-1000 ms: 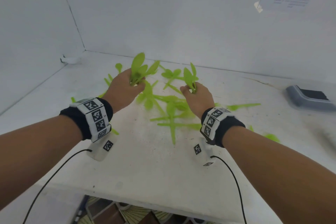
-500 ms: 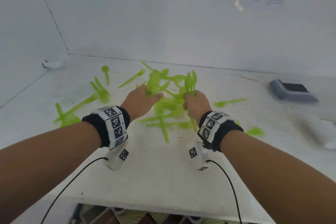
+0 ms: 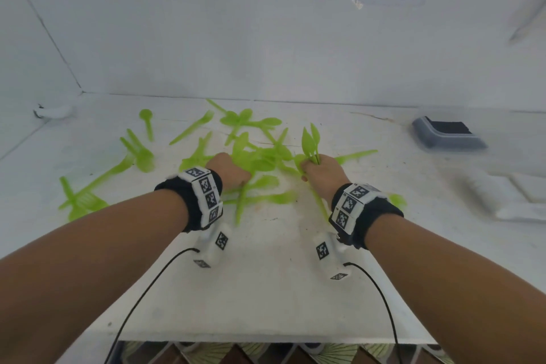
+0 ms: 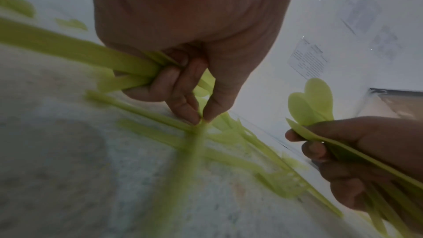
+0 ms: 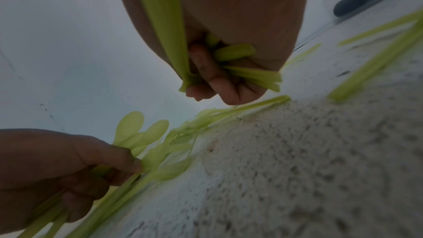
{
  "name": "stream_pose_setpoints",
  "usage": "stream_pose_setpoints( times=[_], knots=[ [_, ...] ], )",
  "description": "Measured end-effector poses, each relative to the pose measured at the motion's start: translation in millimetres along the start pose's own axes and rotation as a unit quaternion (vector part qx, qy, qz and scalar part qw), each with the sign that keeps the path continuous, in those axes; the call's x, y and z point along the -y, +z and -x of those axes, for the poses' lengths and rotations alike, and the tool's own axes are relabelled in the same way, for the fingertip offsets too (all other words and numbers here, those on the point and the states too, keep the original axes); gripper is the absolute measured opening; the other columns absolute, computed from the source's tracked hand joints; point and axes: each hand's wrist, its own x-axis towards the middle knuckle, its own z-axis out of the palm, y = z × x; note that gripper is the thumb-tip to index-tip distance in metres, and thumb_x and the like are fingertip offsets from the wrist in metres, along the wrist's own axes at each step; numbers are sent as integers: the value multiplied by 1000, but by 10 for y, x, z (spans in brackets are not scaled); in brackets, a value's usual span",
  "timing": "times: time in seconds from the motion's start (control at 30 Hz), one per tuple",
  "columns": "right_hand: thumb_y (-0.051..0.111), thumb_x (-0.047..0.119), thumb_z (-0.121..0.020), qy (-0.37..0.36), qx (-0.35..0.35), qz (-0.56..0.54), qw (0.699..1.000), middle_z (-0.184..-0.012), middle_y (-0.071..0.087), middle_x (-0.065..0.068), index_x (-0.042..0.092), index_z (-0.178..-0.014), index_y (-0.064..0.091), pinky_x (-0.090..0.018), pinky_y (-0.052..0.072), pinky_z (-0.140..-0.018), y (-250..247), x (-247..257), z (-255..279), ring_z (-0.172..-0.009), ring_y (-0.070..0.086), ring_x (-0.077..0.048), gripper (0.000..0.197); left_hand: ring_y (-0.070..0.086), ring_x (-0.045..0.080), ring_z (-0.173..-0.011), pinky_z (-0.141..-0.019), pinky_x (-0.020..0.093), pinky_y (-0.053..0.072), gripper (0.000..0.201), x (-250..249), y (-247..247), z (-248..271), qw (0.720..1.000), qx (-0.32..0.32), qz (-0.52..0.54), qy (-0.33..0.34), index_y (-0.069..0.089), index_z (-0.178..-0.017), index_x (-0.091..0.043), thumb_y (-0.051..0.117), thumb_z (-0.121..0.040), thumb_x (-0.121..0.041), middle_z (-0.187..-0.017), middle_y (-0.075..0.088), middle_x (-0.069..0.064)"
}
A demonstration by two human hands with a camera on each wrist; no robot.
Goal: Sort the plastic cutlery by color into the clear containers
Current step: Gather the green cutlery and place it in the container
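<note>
Lime-green plastic spoons and forks (image 3: 260, 156) lie scattered across the white table (image 3: 266, 289). My left hand (image 3: 232, 171) is down on the pile. It grips several green handles (image 4: 103, 57) in its curled fingers, while thumb and forefinger (image 4: 202, 119) pinch another piece that lies on the table. My right hand (image 3: 320, 170) grips a bunch of green spoons (image 3: 310, 139) with the bowls pointing up; the handles (image 5: 251, 77) stick out of its fist (image 5: 219, 82). No clear container shows plainly.
A grey tray with a dark insert (image 3: 449, 134) sits at the back right. Blurred white things (image 3: 526, 198) lie at the right edge. A small white object (image 3: 53, 112) is in the back left corner. Walls close the back and left. The table's front edge (image 3: 266, 338) is near me.
My left hand has come down from a raised position onto the pile and now pinches a piece on the table. The right hand still holds its spoons and has shifted slightly right.
</note>
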Motion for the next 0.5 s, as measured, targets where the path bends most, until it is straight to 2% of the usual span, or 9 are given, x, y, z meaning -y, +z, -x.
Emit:
stream_pose_setpoints(
  times=[0.07, 0.17, 0.23, 0.3, 0.4, 0.5],
  knots=[
    [52, 21, -98, 1, 5, -10, 1000, -78, 68, -1, 16, -81, 57, -27, 38, -58, -26, -19, 19, -54, 49, -10, 18, 32, 20, -50, -49, 26, 25, 35, -90, 12, 25, 999, 5, 33, -7, 37, -61, -13, 68, -77, -10, -54, 32, 2],
    [52, 23, -99, -13, 1, -25, 1000, -81, 68, -2, 14, -90, 59, -28, 40, -59, -73, -42, 34, -56, 51, -9, 15, 30, 21, -48, -49, 26, 25, 34, -190, 40, 92, 994, -4, 107, 7, 38, -60, -12, 67, -77, -7, -53, 32, 2],
    [53, 25, -101, -23, -7, -57, 998, -79, 64, 0, 14, -92, 59, -28, 40, -60, -127, -34, 33, -58, 53, -8, 15, 31, 16, -44, -47, 24, 24, 25, -259, 50, 173, 985, -12, 172, 25, 46, -67, -10, 66, -80, -5, -56, 34, 0],
    [56, 28, -101, -25, -9, -119, 993, -74, 58, 2, 16, -87, 59, -30, 42, -62, -182, -44, 33, -59, 52, -9, 18, 27, 11, -39, -47, 22, 23, 17, -361, 75, 285, 973, -4, 225, 41, 51, -76, -10, 65, -83, -4, -59, 34, -1],
    [62, 33, -99, -15, 6, -216, 976, -67, 53, 4, 18, -80, 61, -32, 41, -56, -263, -55, 69, -58, 49, -11, 24, 23, 15, -55, -53, 29, 21, 16, -627, 179, 447, 949, 70, 297, 74, 54, -86, -13, 68, -86, -6, -68, 36, 2],
    [61, 31, -101, -13, 37, -261, 964, -64, 61, 11, 18, -86, 70, -28, 41, -53, -436, -73, 137, -55, 48, -9, 22, 23, 14, -55, -52, 28, 23, 23, -963, 366, 576, 927, 137, 337, 95, 54, -77, -18, 69, -89, -6, -61, 39, -8]
  ],
)
